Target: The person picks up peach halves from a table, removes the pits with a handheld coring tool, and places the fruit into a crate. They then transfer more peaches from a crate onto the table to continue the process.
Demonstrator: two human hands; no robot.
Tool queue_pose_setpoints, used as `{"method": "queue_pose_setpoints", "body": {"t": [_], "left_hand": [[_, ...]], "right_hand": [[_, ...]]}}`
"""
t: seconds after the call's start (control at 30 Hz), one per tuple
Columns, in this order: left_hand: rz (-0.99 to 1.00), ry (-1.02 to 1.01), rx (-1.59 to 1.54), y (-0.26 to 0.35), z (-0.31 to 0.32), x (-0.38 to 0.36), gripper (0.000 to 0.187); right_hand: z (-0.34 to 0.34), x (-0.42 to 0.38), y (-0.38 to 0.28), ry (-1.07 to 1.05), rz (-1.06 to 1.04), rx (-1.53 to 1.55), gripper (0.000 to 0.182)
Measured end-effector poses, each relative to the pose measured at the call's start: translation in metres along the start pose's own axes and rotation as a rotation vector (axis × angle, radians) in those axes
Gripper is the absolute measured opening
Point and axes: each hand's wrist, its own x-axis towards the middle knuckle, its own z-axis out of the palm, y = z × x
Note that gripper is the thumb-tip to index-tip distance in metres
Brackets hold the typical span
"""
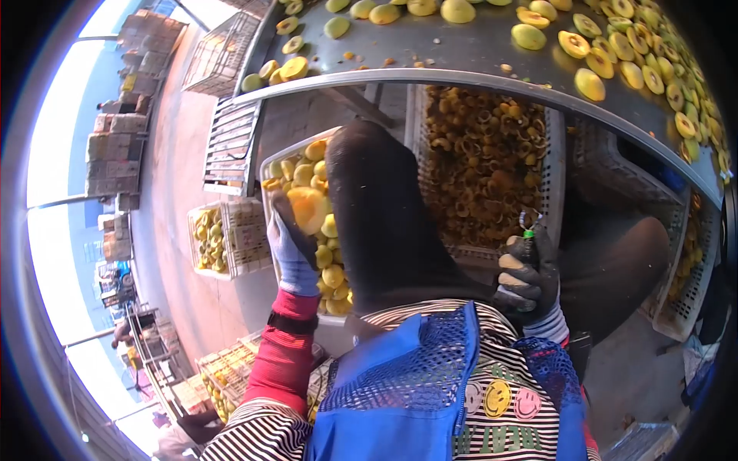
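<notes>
- metal table: spans the top of the view; bears cut yellow-green fruit, heaped at the right.
- scrap crate: below the table edge; filled with orange-brown scraps, many ring-shaped.
- fruit crate: beside the left leg; holds yellow fruit.
- left hand: gloved; clamped on the cut fruit.
- right hand: gloved; fingers closed around the tool handle.
- cut fruit: orange face visible; positioned above the fruit crate.
- tool: dark handle, green band, wire loop; loop overlaps the scrap crate in view.
</notes>
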Motion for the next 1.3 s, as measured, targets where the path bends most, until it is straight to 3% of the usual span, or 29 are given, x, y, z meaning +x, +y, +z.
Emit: {"method": "queue_pose_setpoints", "body": {"t": [0.03,0.1,0.13,0.17,0.2,0.33,0.4,0.53,0.6,0.63,0.7,0.73,0.77,0.8,0.83,0.87,0.9,0.93,1.0,1.03,1.1,1.17,1.3], "left_hand": [[-0.148,-0.067,-0.167,-0.065,-0.042,0.003,0.038],[0.084,-0.046,0.546,-0.117,-0.077,-0.033,0.032],[0.053,-0.156,0.755,-0.115,-0.078,-0.063,0.04],[-0.1,-0.461,0.858,-0.143,-0.094,-0.089,0.048],[0.017,-0.525,1.08,-0.154,-0.101,-0.12,0.052],[-0.197,-0.355,0.911,-0.151,-0.09,-0.127,0.033],[-0.305,-0.672,1.02,-0.159,-0.078,-0.136,0.027],[-0.428,-0.768,0.914,-0.194,-0.07,-0.138,0.033],[-0.52,-1.063,0.868,-0.206,-0.07,-0.114,0.039],[-0.487,-1.238,0.872,-0.152,-0.056,-0.058,0.043],[-0.265,-0.767,0.783,-0.144,-0.051,-0.015,0.038],[-0.352,-0.584,0.888,-0.109,-0.034,0.018,0.033],[-0.096,-0.38,0.719,-0.125,-0.026,0.046,0.028],[0.07,-0.28,0.514,-0.091,-0.006,0.078,0.022],[0.164,-0.176,0.502,-0.054,0.019,0.102,0.018],[0.09,-0.301,0.302,-0.005,0.047,0.121,0.017],[0.212,-0.352,0.116,0.036,0.083,0.125,0.016],[0.346,-0.472,0.145,0.084,0.116,0.121,0.018],[0.384,-0.699,0.241,0.135,0.189,0.112,0.029],[0.601,-0.745,0.387,0.145,0.227,0.115,0.03],[0.793,-0.718,0.519,0.159,0.306,0.124,0.049],[0.536,-0.996,0.895,0.189,0.368,0.133,0.065],[0.621,-1.073,1.026,0.169,0.416,0.131,0.065]], "right_hand": [[-0.003,0.002,-0.004,0.003,0.019,-0.028,0.047],[-0.008,0.004,-0.006,0.059,0.021,-0.036,0.047],[-0.01,0.004,-0.006,0.118,-0.002,-0.041,0.047],[-0.014,0.005,-0.007,0.121,0.005,-0.053,0.048],[-0.015,0.006,-0.007,0.122,0.015,-0.059,0.048],[-0.014,0.005,-0.006,0.185,0.019,-0.071,0.049],[-0.016,0.01,-0.008,0.228,-0.001,-0.106,0.047],[-0.013,0.018,-0.006,0.335,-0.039,-0.206,0.045],[-0.009,0.02,-0.002,0.418,-0.057,-0.085,0.044],[0.009,0.018,0.004,0.427,-0.087,-0.333,0.044],[0.014,0.02,0.009,0.287,-0.087,-0.373,0.045],[0.01,0.023,0.005,0.261,-0.077,-0.415,0.042],[0.005,0.026,0.001,0.467,-0.137,-0.399,0.041],[-0.006,0.027,-0.008,0.446,-0.081,-0.296,0.04],[0.003,0.028,-0.009,0.505,-0.098,-0.407,0.04],[0.011,0.031,-0.007,0.572,-0.097,-0.51,0.04],[0.011,0.033,-0.008,0.576,-0.121,-0.512,0.04],[0.009,0.036,-0.01,0.554,-0.095,-0.518,0.04],[0.01,0.04,-0.017,0.53,-0.076,-0.521,0.04],[0.011,0.042,-0.019,0.551,-0.081,-0.511,0.04],[0.011,0.041,-0.024,0.586,-0.099,-0.458,0.039],[0.01,0.038,-0.027,0.641,-0.158,-0.468,0.039],[0.012,0.034,-0.031,0.716,-0.275,-0.469,0.038]]}}
